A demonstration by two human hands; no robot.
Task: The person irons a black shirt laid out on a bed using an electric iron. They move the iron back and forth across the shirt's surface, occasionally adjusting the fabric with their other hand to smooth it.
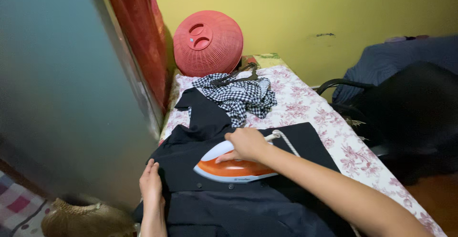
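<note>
Orange-and-white iron on dark shirt, table centre | right hand clamped on handle | left hand flat, fingers together, pressing hem at 9 o'clock | checked cloth at 12 o'clock, unpressed | progress judged partial.

Our right hand is closed in a grip, forearm extended; our left hand lies flat, fingers together.

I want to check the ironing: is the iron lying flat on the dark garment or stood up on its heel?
Flat. The orange and white iron lies soleplate-down on the dark garment, the right hand gripping its handle; the left hand presses the cloth beside it.
</note>
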